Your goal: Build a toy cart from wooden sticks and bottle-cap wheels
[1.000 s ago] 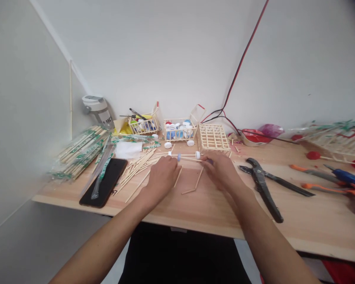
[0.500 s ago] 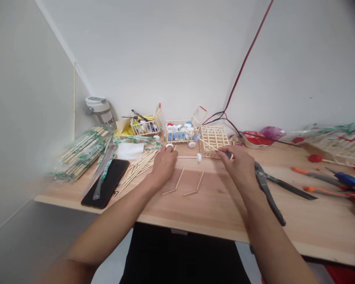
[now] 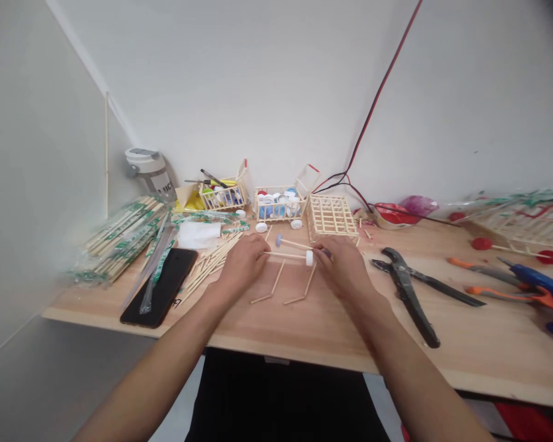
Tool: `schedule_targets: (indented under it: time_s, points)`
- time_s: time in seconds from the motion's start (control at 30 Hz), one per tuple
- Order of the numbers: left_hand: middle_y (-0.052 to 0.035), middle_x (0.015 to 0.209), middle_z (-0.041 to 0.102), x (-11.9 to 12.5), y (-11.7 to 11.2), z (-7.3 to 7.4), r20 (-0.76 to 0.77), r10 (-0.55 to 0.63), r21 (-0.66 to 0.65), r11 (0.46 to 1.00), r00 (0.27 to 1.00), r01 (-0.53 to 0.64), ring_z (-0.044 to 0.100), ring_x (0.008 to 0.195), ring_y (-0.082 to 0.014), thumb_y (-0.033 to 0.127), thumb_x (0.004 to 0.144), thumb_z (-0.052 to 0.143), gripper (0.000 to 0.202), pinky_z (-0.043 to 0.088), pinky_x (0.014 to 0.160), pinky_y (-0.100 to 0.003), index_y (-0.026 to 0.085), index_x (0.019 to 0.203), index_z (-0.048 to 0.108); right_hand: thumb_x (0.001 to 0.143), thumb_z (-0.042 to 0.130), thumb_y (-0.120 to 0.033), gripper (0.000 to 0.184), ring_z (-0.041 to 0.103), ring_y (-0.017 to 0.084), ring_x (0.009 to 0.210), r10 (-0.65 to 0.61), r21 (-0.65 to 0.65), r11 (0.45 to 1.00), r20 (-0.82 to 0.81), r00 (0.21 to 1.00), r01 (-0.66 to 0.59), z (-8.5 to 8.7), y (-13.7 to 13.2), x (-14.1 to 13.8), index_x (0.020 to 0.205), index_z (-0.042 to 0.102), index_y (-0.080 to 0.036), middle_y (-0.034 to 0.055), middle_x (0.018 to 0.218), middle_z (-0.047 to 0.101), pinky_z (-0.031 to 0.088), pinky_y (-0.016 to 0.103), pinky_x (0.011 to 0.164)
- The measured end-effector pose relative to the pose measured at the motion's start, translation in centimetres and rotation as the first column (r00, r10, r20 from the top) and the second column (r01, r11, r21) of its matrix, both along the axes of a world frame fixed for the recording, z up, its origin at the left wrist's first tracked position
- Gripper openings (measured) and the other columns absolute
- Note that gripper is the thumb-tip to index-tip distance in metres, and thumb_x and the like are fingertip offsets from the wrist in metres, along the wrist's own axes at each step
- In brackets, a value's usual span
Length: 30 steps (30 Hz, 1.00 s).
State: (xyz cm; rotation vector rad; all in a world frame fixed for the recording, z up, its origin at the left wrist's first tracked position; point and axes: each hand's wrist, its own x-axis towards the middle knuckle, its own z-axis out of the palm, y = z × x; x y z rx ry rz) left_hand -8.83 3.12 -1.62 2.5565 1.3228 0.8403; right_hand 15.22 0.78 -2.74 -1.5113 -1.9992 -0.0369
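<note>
My left hand (image 3: 246, 261) has its fingers closed at the left end of a thin wooden stick (image 3: 286, 255). A white bottle cap (image 3: 309, 258) is fixed on that stick's right end. Its left end is hidden by the hand. My right hand (image 3: 343, 264) is closed on a second wooden stick (image 3: 297, 244), which carries a pale blue cap (image 3: 279, 239) at its far left end. A dark cap partly shows by the right fingers. Two bent sticks (image 3: 274, 288) lie on the table just below the hands. Behind the right hand sits a stick-built grid basket (image 3: 332, 218).
Two small stick carts stand at the back, one with bottle caps (image 3: 279, 205). Loose sticks (image 3: 212, 264), a phone (image 3: 159, 288) and wrapped stick bundles (image 3: 120, 239) lie left. To the right are black-handled pliers (image 3: 408, 288), orange-handled tools and a blue glue gun (image 3: 534, 279).
My right hand has lifted the blue-capped stick off the grid basket and brought it left and nearer, beside the white-capped stick. My left hand has shifted slightly left and nearer.
</note>
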Motion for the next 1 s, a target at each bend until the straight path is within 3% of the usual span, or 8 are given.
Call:
schedule_targets:
  time_s: [0.13, 0.3, 0.53, 0.67, 0.77, 0.83, 0.93, 1.0]
  points:
    - [-0.0059, 0.097, 0.064, 0.5, -0.3, -0.4, -0.073, 0.012, -0.001, 1.0, 0.997, -0.012, 0.057, 0.097, -0.0208, 0.013, 0.085, 0.053, 0.013, 0.045, 0.088, -0.033, 0.018, 0.083, 0.065, 0.088, 0.05, -0.018, 0.018, 0.058, 0.024, 0.091, 0.036, 0.02, 0.999, -0.027, 0.999, -0.036, -0.4, 0.2, -0.8, 0.086, 0.067, -0.019, 0.0088, 0.094, 0.07, 0.041, 0.037, 0.083]
    - [-0.0052, 0.096, 0.063, 0.6, -0.3, -0.8, -0.1, 0.051, -0.006, 0.999, 0.994, -0.052, 0.057, 0.096, -0.0205, 0.016, 0.087, 0.052, 0.014, 0.045, 0.087, -0.033, 0.019, 0.083, 0.065, 0.09, 0.051, -0.027, 0.024, 0.063, 0.023, 0.1, 0.015, 0.062, 0.998, -0.225, 0.974, -0.001, -0.8, 0.4, -0.8, 0.103, 0.069, -0.018, 0.0095, 0.105, 0.072, 0.046, 0.038, 0.089]
    - [-0.0049, 0.097, 0.064, 0.6, -0.4, -0.6, -0.024, 0.058, 0.022, 0.998, 0.998, -0.058, 0.057, 0.097, -0.0202, 0.014, 0.087, 0.054, 0.013, 0.045, 0.085, -0.032, 0.018, 0.084, 0.066, 0.094, 0.046, -0.032, 0.028, 0.063, 0.022, 0.097, 0.003, 0.167, 0.984, -0.332, 0.943, 0.056, 0.8, -0.4, -0.3, 0.1, 0.07, -0.02, 0.0077, 0.1, 0.072, 0.048, 0.038, 0.086]
    - [-0.0047, 0.096, 0.063, 1.2, -0.7, -0.3, 0.035, 0.017, 0.08, 0.997, 0.999, -0.02, 0.056, 0.096, -0.0194, 0.013, 0.087, 0.054, 0.013, 0.044, 0.085, -0.031, 0.018, 0.082, 0.065, 0.092, 0.052, -0.033, 0.022, 0.061, 0.021, 0.1, 0.14, 0.208, 0.975, -0.285, 0.948, -0.082, 1.7, -1.0, -0.9, 0.101, 0.068, -0.021, 0.0071, 0.102, 0.071, 0.047, 0.037, 0.088]
    - [-0.0045, 0.093, 0.063, 1.5, -0.8, -0.2, 0.052, -0.013, 0.113, 0.994, 0.999, 0.007, 0.056, 0.095, -0.0189, 0.014, 0.088, 0.054, 0.014, 0.044, 0.085, -0.031, 0.018, 0.08, 0.065, 0.09, 0.056, -0.032, 0.02, 0.06, 0.022, 0.104, 0.258, 0.157, 0.96, -0.171, 0.951, -0.232, 1.7, -1.1, -1.6, 0.103, 0.067, -0.021, 0.0071, 0.105, 0.069, 0.043, 0.038, 0.092]
    - [-0.0044, 0.092, 0.062, 1.6, -0.9, -0.1, 0.063, -0.036, 0.12, 0.992, 0.997, 0.029, 0.056, 0.093, -0.0185, 0.013, 0.088, 0.054, 0.014, 0.045, 0.084, -0.031, 0.018, 0.08, 0.064, 0.09, 0.056, -0.03, 0.016, 0.06, 0.023, 0.097, 0.256, 0.102, 0.964, -0.106, 0.961, -0.246, 1.6, -1.1, -1.8, 0.096, 0.067, -0.021, 0.0068, 0.098, 0.069, 0.043, 0.038, 0.089]
    - [-0.0062, 0.106, 0.061, 1.6, -1.1, 0.3, 0.146, -0.051, 0.133, 0.991, 0.988, 0.032, 0.055, 0.102, -0.0191, 0.015, 0.087, 0.056, 0.013, 0.045, 0.088, -0.031, 0.019, 0.096, 0.064, 0.09, 0.054, -0.028, 0.016, 0.06, 0.022, 0.087, 0.204, 0.08, 0.977, -0.08, 0.976, -0.197, 1.6, -1.1, -1.4, 0.083, 0.066, -0.021, 0.0059, 0.087, 0.069, 0.042, 0.037, 0.081]
    - [-0.0085, 0.12, 0.057, 1.7, -1.4, 0.6, 0.232, -0.009, 0.134, 0.991, 0.973, -0.023, 0.054, 0.108, -0.02, 0.019, 0.085, 0.06, 0.03, 0.045, 0.091, -0.032, 0.019, 0.115, 0.057, 0.089, 0.055, -0.03, 0.016, 0.06, 0.021, 0.085, 0.13, 0.102, 0.988, -0.151, 0.98, -0.116, 1.8, -1.2, -0.6, 0.082, 0.066, -0.021, 0.0054, 0.086, 0.069, 0.043, 0.035, 0.08]
